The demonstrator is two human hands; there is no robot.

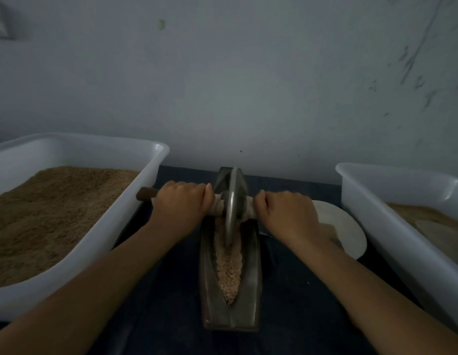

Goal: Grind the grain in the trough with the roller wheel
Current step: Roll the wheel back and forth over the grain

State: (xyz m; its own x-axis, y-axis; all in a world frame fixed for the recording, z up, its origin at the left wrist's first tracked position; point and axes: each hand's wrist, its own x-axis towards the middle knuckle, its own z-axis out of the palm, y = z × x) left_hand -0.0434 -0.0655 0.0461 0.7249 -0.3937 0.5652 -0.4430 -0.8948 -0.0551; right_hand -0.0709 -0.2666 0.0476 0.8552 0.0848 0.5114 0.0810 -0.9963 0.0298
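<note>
Left fingers (206, 193): curled over the axle handle (217, 204) just left of the wheel, clamped on it by the left hand (181, 203).
Right fingers (259, 201): wrapped round the same handle just right of the wheel, held fast by the right hand (286, 216).
Roller wheel (230, 216): set upright on its edge in the groove, toward the far half of the trough.
Grain (229, 275): pale and coarse, lying along the groove from the wheel to the near tip.
Trough (210, 278): a narrow metal boat, laid lengthwise on the dark surface (166, 290), between two white tubs.
Left tub (99, 226): holds brown meal.
Right tub (376, 221): partly filled; a pale round disc (345, 231) lies just beside it.
Step in hand: rolling, judged mid-stroke.
Advice: equal downward pressure should be kept on both sides so the wheel is not tilted; full strokes should be drawn to the near tip, where grain looks uncrushed.
</note>
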